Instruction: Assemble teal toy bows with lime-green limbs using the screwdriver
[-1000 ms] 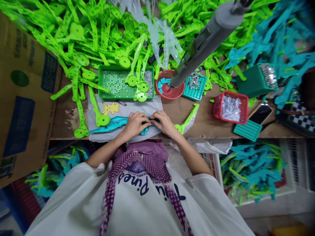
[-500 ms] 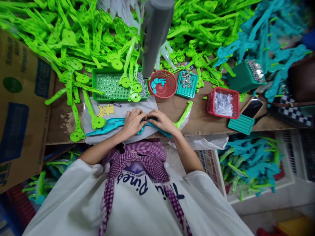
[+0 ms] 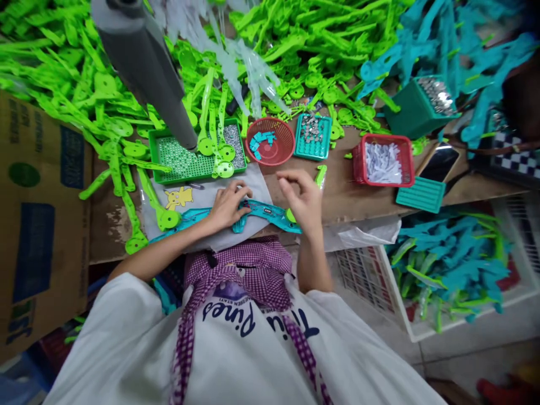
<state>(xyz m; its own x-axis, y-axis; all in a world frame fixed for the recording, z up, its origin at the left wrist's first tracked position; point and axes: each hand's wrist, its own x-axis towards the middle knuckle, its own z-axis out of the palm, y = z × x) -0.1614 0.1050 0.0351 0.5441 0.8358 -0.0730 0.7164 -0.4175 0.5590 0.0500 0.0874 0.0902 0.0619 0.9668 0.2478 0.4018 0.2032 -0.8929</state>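
A long teal plastic part (image 3: 272, 212) lies across the grey cloth (image 3: 257, 183) at the table's front edge. On its middle rests my left hand (image 3: 230, 205), fingers bent and pressed on it. My right hand (image 3: 300, 197) is raised off the part's right end, its fingers curled with thumb and index near each other; whether anything small is between them I cannot make out. Lime-green pieces (image 3: 169, 218) lie by the teal part's left side and under its right end. Beyond my hands stands a round red basket (image 3: 287, 147) with small teal pieces.
A grey tool (image 3: 147, 73) hangs over the green tray (image 3: 158, 175). Behind are heaps of lime and teal parts. To the right are a teal tray (image 3: 324, 147), a red basket (image 3: 360, 169) of white strips and a phone (image 3: 439, 163). A carton (image 3: 42, 225) stands left.
My right hand has let go of the teal part and risen to the right. My left hand stays on it. The view has shifted, and the grey tool appears farther left.
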